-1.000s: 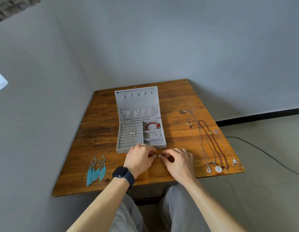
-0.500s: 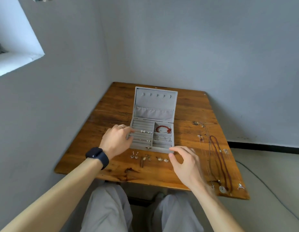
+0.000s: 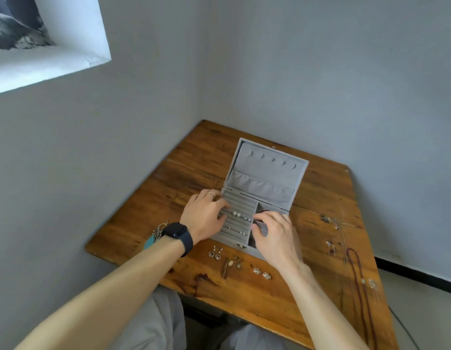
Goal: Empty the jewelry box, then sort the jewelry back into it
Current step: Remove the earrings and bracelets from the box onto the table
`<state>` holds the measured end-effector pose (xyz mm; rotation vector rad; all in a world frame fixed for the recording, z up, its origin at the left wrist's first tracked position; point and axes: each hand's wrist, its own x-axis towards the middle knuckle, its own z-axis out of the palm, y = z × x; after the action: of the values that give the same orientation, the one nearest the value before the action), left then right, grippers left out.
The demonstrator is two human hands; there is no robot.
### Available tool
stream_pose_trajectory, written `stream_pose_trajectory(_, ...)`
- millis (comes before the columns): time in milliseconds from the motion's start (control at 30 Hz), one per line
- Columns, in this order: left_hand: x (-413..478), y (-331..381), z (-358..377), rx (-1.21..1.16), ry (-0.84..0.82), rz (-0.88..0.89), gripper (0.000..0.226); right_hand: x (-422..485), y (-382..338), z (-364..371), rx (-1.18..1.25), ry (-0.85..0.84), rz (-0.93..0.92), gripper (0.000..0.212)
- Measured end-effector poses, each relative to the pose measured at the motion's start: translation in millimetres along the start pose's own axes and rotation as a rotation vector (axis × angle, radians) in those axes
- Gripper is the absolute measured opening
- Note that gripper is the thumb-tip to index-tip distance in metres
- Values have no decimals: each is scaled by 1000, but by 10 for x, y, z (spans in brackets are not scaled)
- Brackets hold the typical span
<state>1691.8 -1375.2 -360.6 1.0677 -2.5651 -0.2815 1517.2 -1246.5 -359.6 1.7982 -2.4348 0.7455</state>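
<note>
The grey jewelry box (image 3: 265,173) stands open on the wooden table (image 3: 320,223), its lid leaning back. Pearl studs (image 3: 235,213) and small studs (image 3: 247,219) sit in the ring rows. My left hand (image 3: 204,218) rests on the box's left edge, fingers lying on the rows. My right hand (image 3: 275,233) hovers over the right compartments and hides them. Its thumb and forefinger bend toward each other beside the small studs, with nothing seen between them. A bit of red bracelet (image 3: 263,211) shows past its fingers.
In front of the box lie heart earrings (image 3: 215,253), bronze earrings (image 3: 232,263) and silver studs (image 3: 262,272). Teal feather earrings (image 3: 153,238) peek out behind my left wrist. Necklaces (image 3: 356,274) stretch along the table's right side. Walls close in at left and back.
My right hand rose from the table's front onto the box's right compartments. My left hand stayed at the box's left edge. The view swung left and closer.
</note>
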Motion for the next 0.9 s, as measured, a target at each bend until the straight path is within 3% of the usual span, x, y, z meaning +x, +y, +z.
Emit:
stream_pose_trajectory(200,107,-10,106,30,28,-8,31,259,-57,284,-45,-37,-36,26)
stream_pose_trajectory(567,164,94,99,37,-75,7,30,373,-149,348,-96,-60,-42,21)
stream_pose_trajectory(900,-111,86,-169,-139,-11,-94,18,110,-252,77,40,27,42,15)
